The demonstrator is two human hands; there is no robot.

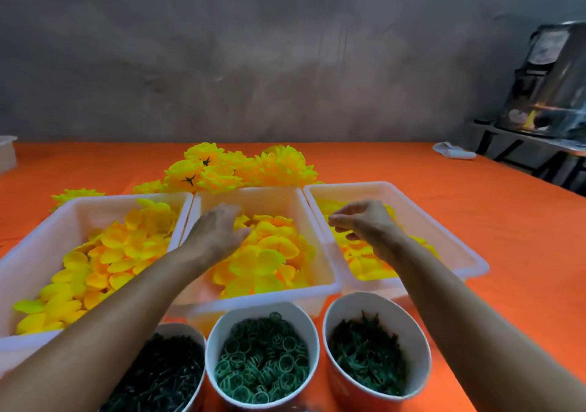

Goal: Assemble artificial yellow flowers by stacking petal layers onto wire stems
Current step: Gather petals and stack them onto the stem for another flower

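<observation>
petals [269, 253] are heaped in three white tubs [320, 281] on the tabletop. left hand [218, 234] is laid loosely spread on the middle heap; right hand [364, 221] is curled over the right tub, contents of its grip cannot be told. petals are judged light, soft, clingy; best pinched singly at an edge.

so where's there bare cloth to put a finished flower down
Bare orange cloth lies right of the right tray, and far left behind the left tray. Crowded: flower pile behind the trays, three cups in front.
</observation>
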